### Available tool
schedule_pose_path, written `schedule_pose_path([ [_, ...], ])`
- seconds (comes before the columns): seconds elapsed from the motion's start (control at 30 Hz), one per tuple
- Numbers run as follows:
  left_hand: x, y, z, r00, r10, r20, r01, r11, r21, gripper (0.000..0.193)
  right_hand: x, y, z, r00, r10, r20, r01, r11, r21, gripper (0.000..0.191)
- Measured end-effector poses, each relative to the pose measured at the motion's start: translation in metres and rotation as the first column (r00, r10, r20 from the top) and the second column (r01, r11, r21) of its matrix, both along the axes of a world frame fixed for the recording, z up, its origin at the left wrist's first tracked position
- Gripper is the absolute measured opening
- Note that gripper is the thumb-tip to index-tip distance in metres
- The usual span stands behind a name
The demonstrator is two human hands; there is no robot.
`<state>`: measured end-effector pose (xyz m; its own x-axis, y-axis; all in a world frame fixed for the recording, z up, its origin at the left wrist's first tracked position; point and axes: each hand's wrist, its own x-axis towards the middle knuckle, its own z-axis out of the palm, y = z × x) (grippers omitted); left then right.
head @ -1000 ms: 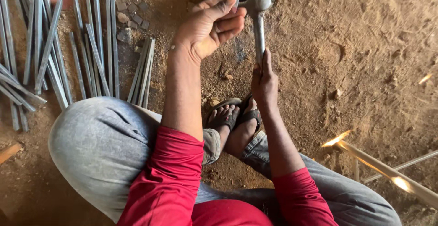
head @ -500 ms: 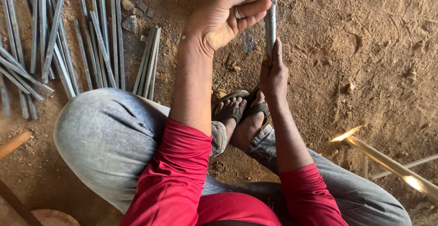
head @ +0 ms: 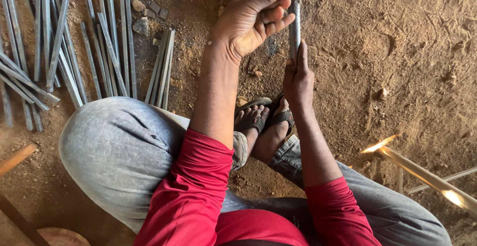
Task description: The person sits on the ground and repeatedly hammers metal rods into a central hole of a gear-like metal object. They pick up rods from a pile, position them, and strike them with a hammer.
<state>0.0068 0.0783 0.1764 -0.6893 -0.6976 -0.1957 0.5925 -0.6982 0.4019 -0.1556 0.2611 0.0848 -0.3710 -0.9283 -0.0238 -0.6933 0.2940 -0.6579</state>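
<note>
A single camera sat on the person's head and looked almost straight down at close range. Its view ran along the red sleeves and grey trousers to the sandalled feet at the centre. The left hand and right hand reached toward the top edge, where the frame cut off whatever lay beyond. The dirt floor filled the right side, and metal bars lay at the upper left. No second view overlapped it.
</note>
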Motion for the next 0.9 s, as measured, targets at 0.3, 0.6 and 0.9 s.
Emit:
schedule_pose_path([
  [0.3, 0.001, 0.033, -0.054, 0.673, -0.007, 0.74, 0.116, 0.989, -0.097, 0.018, 0.0, -0.001, 0.008, 0.999, -0.05, 0.01, 0.05, 0.999, 0.017, 0.057],
  [0.6, -0.028, 0.045, -0.133, -0.072, 0.501, 0.862, 0.285, 0.839, -0.464, 0.048, -0.016, -0.013, 0.036, 1.0, -0.006, 0.027, 0.012, 0.972, -0.234, 0.049],
  [0.9, -0.028, 0.05, -0.136, -0.06, 0.515, 0.855, 0.222, 0.842, -0.492, 0.041, -0.027, -0.075, 0.054, 1.0, 0.017, 0.011, -0.017, 0.999, -0.045, 0.045],
])
